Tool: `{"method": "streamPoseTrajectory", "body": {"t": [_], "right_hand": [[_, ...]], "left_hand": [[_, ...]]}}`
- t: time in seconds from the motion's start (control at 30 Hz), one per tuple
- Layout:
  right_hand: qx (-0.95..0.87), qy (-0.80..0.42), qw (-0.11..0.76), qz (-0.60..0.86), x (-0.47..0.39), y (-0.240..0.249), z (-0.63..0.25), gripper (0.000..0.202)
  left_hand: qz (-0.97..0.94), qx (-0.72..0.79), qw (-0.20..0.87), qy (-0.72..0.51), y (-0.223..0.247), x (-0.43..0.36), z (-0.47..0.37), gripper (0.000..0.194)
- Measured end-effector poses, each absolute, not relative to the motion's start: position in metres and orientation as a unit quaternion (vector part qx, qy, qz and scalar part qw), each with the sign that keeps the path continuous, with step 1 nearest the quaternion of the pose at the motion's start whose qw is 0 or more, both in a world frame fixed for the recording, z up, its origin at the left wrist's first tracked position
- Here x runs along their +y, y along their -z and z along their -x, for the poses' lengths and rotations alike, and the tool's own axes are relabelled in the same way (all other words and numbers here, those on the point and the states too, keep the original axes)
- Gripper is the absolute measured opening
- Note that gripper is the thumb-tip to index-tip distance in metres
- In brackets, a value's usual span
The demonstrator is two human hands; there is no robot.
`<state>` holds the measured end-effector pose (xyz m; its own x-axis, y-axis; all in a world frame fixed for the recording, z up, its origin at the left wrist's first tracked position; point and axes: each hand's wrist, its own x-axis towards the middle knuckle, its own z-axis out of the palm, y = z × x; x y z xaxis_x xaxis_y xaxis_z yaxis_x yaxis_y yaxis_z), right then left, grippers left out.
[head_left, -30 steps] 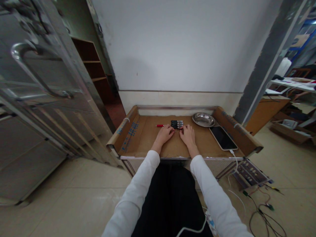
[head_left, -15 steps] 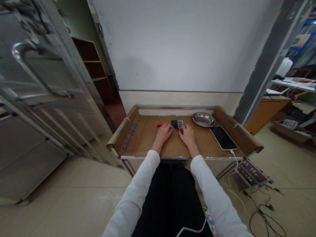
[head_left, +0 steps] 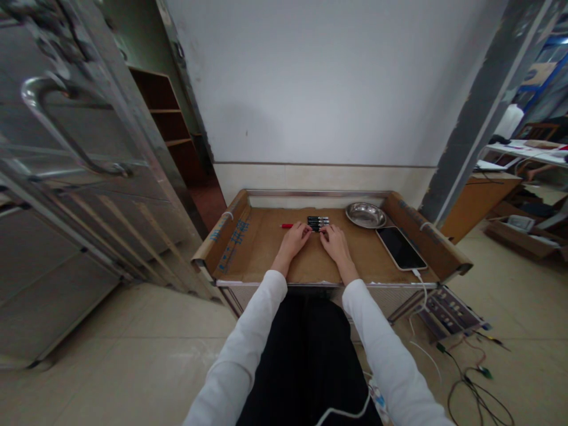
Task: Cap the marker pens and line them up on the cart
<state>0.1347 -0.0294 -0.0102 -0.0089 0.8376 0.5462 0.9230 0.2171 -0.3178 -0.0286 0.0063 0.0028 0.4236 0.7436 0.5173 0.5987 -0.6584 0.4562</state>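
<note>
In the head view, both hands rest palm-down on the cardboard-lined table [head_left: 266,251], fingers spread loosely and grasping nothing. The left hand [head_left: 295,239] and right hand [head_left: 336,241] have their fingertips at the near edge of a row of black pens [head_left: 318,223]; whether they touch it is too small to tell. A red pen [head_left: 287,225] lies left of the row, a steel bowl [head_left: 366,215] to its right, and a phone [head_left: 401,248] nearer, beside the bowl.

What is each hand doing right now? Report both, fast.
Left hand: palm down on the table, fingertips at the black pens; grip cannot be told.
Right hand: palm down, fingertips touching the black pens; grip cannot be told.
</note>
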Motion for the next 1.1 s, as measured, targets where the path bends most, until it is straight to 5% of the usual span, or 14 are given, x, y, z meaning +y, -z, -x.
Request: {"method": "streamPoseTrajectory", "body": {"t": [1.1], "right_hand": [[-0.725, -0.044, 0.430, 0.536, -0.0279, 0.0140, -0.1346, 0.020]], "left_hand": [[-0.841, 0.357, 0.170, -0.368, -0.0003, 0.0086, 0.0289, 0.019]]}}
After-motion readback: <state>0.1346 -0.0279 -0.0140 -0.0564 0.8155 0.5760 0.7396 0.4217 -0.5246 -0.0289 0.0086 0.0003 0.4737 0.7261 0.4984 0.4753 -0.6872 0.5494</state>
